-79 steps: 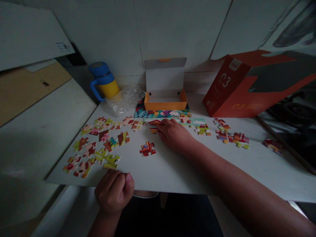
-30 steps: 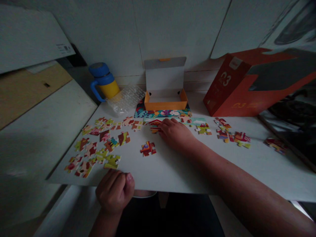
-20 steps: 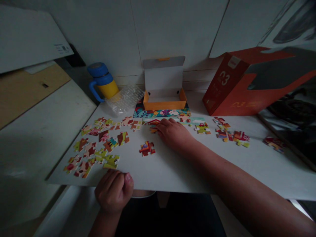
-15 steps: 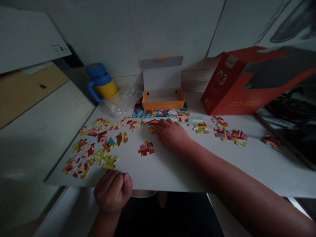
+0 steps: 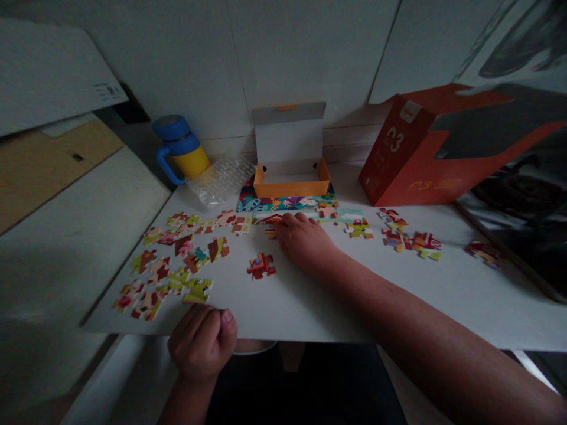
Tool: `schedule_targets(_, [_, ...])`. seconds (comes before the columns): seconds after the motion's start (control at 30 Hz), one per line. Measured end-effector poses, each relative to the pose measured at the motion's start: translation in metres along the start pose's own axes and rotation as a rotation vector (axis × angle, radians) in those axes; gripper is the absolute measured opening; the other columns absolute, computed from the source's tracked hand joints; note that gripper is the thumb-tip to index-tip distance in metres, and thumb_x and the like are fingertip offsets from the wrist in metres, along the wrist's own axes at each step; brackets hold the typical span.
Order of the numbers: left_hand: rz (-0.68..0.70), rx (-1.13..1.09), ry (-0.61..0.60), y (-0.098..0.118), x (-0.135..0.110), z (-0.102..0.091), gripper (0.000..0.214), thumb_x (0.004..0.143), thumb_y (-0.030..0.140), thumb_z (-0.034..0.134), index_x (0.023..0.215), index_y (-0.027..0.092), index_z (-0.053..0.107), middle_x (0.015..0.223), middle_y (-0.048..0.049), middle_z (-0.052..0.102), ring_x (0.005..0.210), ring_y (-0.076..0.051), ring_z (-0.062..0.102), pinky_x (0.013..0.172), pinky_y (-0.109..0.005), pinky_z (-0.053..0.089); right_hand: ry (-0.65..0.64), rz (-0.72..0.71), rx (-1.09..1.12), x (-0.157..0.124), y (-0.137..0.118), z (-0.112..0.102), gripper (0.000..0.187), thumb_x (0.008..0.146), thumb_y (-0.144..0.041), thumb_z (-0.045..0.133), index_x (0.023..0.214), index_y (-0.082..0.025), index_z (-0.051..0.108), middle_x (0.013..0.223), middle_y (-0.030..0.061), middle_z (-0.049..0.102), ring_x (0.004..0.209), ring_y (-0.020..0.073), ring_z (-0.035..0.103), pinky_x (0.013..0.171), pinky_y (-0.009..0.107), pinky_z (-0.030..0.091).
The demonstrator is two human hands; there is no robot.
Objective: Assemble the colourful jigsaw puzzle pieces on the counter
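Note:
My right hand point(image 5: 303, 240) lies palm down on the white table point(image 5: 310, 301), fingers together, fingertips pressing a red and white puzzle piece point(image 5: 271, 219) beside a joined strip of pieces point(image 5: 345, 215). A lone red piece point(image 5: 261, 266) lies just left of that hand. At the table's near edge my left hand point(image 5: 202, 343) is curled in a loose fist, with nothing visible in it. Several loose colourful puzzle pieces point(image 5: 177, 260) are scattered on the table's left part.
An open orange and white small box point(image 5: 290, 159) stands on a printed sheet at the back. A large orange carton point(image 5: 447, 147) lies at the right, a blue and yellow mug point(image 5: 181, 147) and clear plastic tray point(image 5: 220, 178) at the back left. More pieces point(image 5: 411, 239) lie right.
Hardly anything has moved: my right hand stays on the same piece and my left fist stays at the table edge. Only the camera has shifted slightly.

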State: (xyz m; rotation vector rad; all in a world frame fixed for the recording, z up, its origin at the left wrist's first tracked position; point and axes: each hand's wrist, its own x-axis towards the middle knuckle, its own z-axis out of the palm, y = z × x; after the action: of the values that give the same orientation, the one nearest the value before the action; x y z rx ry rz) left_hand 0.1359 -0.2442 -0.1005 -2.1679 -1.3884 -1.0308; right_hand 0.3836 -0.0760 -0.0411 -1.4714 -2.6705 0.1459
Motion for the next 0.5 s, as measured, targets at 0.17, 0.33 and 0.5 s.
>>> schedule_targets(0.17, [-0.004, 0.009, -0.004, -0.0009, 0.0, 0.0007, 0.038, 0.093, 0.002, 0.068, 0.077, 0.025, 0.043, 0.066, 0.0016, 0.049, 0.062, -0.018, 0.048, 0.064, -0.036, 0.04, 0.013, -0.012, 0.021, 0.0007, 0.0021, 0.0013, 0.04, 0.112, -0.029, 0.039, 0.136, -0.02, 0.07, 0.139, 0.0175, 0.067, 0.123, 0.034, 0.058, 0.093, 0.045, 0.052])
schedule_targets(0.33, [0.016, 0.005, 0.006, -0.002, 0.0017, 0.0005, 0.037, 0.092, 0.001, 0.068, 0.076, 0.025, 0.045, 0.065, 0.002, 0.05, 0.061, -0.018, 0.049, 0.064, -0.035, 0.04, 0.012, -0.001, 0.036, 0.0005, 0.0034, 0.001, 0.042, 0.112, -0.031, 0.041, 0.142, -0.02, 0.068, 0.145, 0.0167, 0.067, 0.128, 0.0342, 0.057, 0.098, 0.046, 0.05])
schedule_targets(0.5, [0.029, 0.007, 0.016, -0.0044, 0.0016, 0.0003, 0.036, 0.091, 0.003, 0.07, 0.074, 0.025, 0.047, 0.064, 0.0019, 0.05, 0.059, -0.018, 0.048, 0.062, -0.035, 0.038, 0.031, -0.007, 0.049, -0.0002, 0.007, 0.0004, 0.041, 0.113, -0.032, 0.04, 0.137, -0.019, 0.071, 0.143, 0.0165, 0.069, 0.127, 0.0337, 0.058, 0.1, 0.046, 0.051])
